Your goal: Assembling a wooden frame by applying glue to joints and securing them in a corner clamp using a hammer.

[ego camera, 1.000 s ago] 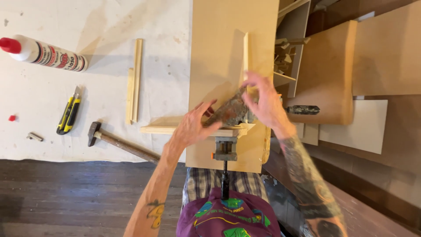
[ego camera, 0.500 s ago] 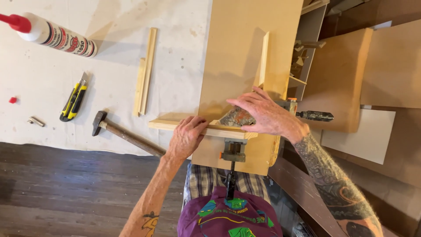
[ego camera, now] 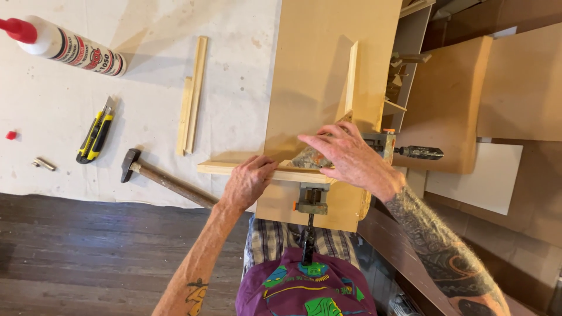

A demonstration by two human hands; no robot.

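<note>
Frame centre: left hand clamped on strip; right hand fingers spread flat over clamp, gripping nothing.

White glue bottle with a red nozzle lay at upper left on the pale drop cloth. Yellow-and-black utility knife sat at left centre, a small red cap at the far left edge, a small metal bit just below it. Black-headed hammer with a wooden handle lay angled at lower centre-left. Two thin loose wooden strips lay side by side, upper centre. Dark plank floor filled lower left. Brown board panels leaned at right.
</note>
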